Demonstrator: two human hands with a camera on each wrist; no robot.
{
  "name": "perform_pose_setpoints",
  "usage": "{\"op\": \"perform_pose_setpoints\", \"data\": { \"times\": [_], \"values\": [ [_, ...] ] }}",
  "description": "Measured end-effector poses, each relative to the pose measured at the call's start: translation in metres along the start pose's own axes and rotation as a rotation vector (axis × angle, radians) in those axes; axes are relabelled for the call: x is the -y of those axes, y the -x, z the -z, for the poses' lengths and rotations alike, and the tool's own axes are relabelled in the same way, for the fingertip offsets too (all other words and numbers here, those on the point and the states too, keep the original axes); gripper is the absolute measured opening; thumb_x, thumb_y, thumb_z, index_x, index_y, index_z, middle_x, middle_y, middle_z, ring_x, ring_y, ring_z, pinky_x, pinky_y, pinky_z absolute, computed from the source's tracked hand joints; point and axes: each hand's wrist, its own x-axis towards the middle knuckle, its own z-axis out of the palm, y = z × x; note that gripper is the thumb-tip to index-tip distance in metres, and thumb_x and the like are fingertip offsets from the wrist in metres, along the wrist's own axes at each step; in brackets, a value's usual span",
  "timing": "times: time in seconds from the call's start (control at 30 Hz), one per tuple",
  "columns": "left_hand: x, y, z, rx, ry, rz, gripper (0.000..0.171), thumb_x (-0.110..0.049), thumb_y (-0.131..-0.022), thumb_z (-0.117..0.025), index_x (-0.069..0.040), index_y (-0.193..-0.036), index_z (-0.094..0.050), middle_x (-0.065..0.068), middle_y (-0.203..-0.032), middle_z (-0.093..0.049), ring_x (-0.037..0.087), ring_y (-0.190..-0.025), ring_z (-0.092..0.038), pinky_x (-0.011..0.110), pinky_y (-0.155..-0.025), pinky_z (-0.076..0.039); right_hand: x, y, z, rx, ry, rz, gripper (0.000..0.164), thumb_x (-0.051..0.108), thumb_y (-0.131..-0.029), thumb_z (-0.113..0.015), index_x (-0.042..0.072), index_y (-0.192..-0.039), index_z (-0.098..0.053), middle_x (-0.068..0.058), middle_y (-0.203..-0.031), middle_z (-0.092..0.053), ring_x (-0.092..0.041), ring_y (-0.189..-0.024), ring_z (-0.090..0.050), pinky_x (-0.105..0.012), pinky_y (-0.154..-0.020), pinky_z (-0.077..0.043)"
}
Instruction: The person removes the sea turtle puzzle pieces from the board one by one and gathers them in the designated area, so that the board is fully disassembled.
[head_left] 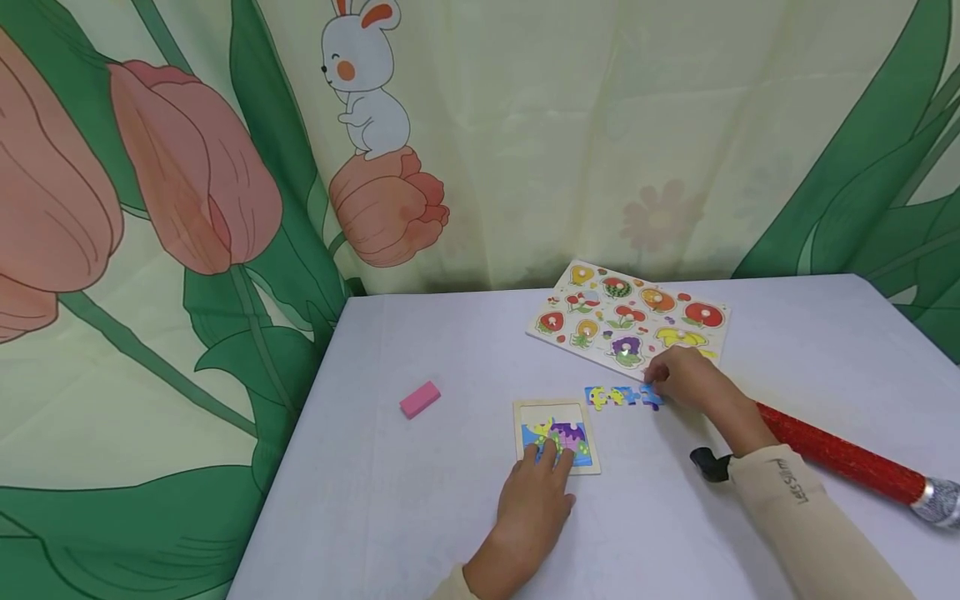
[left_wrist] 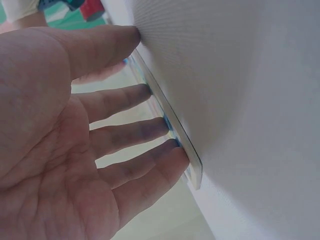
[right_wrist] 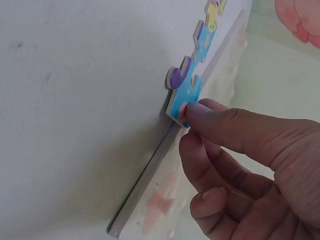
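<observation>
Near the front of the table, my left hand [head_left: 534,500] rests its spread, fairly straight fingers on the lower part of a small wooden jigsaw frame [head_left: 519,433]. Blue, yellow and purple pieces fill the lower part of that frame; its upper part is bare board. In the left wrist view the fingertips [left_wrist: 172,150] lie along the frame's edge. Further right, my right hand [head_left: 686,379] pinches the end of a blue puzzle piece [right_wrist: 187,97] with a purple knob between thumb and index finger. This piece is at the right end of a row of loose puzzle pieces [head_left: 615,396].
A fruit peg board [head_left: 600,354] lies at the back, just behind the row of pieces. To the left is a pink block [head_left: 420,400]. A red glittery stick [head_left: 840,450] and a black curved object [head_left: 708,464] lie by the right forearm.
</observation>
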Motion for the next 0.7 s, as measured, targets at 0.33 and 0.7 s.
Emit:
{"op": "perform_pose_setpoints", "data": {
  "times": [0.33, 0.7],
  "values": [
    [-0.002, -0.001, 0.000, 0.014, -0.033, -0.025, 0.060, -0.048, -0.097, -0.069, -0.017, -0.146, -0.054, 0.006, -0.145, -0.051, 0.023, -0.127, -0.053, 0.029, -0.098, -0.052, 0.009, 0.006, -0.003, -0.105, 0.002, 0.118, 0.013, -0.002, -0.091, -0.074, -0.002, -0.104, -0.076, -0.011, -0.091, -0.069, -0.030, -0.088, -0.060, -0.045, -0.082, -0.056],
    [-0.012, 0.005, -0.007, 0.076, -0.055, 0.018, 0.063, -0.048, -0.101, -0.063, -0.017, -0.153, -0.047, 0.007, -0.153, -0.045, 0.025, -0.141, -0.044, 0.031, -0.109, -0.043, 0.064, 0.010, -0.050, -0.065, 0.000, 0.379, 0.013, 0.000, -0.090, -0.076, 0.006, -0.102, -0.079, -0.002, -0.092, -0.072, -0.018, -0.085, -0.063, -0.037, -0.081, -0.058]
  ]
}}
